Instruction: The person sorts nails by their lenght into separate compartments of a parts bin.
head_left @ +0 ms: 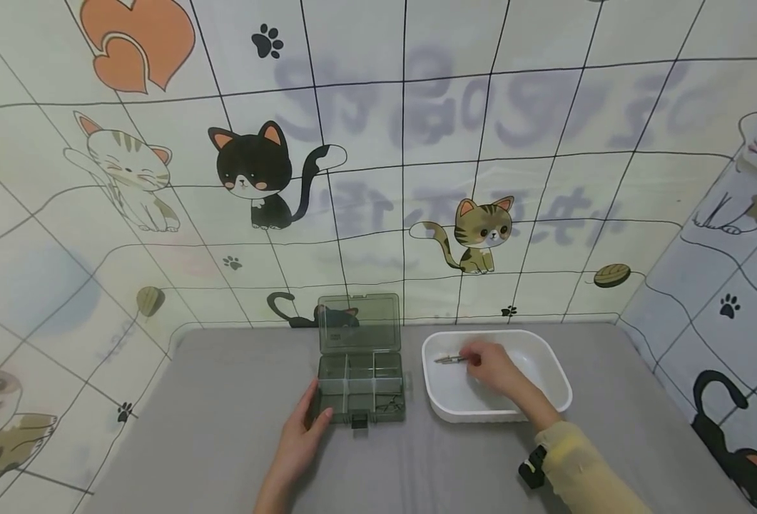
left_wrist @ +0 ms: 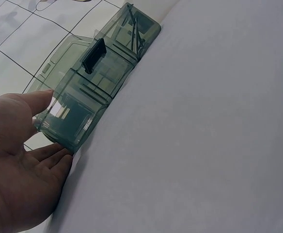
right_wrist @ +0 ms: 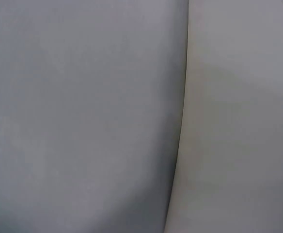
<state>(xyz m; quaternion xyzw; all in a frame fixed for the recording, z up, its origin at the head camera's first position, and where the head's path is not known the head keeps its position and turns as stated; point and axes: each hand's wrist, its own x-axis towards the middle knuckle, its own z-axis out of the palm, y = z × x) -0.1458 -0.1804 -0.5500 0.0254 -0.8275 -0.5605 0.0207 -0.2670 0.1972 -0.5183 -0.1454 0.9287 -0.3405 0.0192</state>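
A green see-through compartment box (head_left: 360, 385) stands on the grey table, its lid (head_left: 360, 325) raised at the back. My left hand (head_left: 297, 432) holds it at the near left corner, thumb on the front and fingers along the left side. Thin dark pins (head_left: 389, 404) lie in its front right compartment, also visible in the left wrist view. To the right, my right hand (head_left: 490, 364) is blurred inside a white tray (head_left: 432, 403), fingers bent downward. Thin silvery pieces (head_left: 449, 359) show right at its fingertips; I cannot tell whether they are pinched.
The grey table (head_left: 224, 428) ends at the back against a wall covering (head_left: 365, 178) with cats and grid lines. The tray stands just right of the box, a narrow strip of table between them. A dark wrist device (head_left: 532, 467) sits at the right sleeve.
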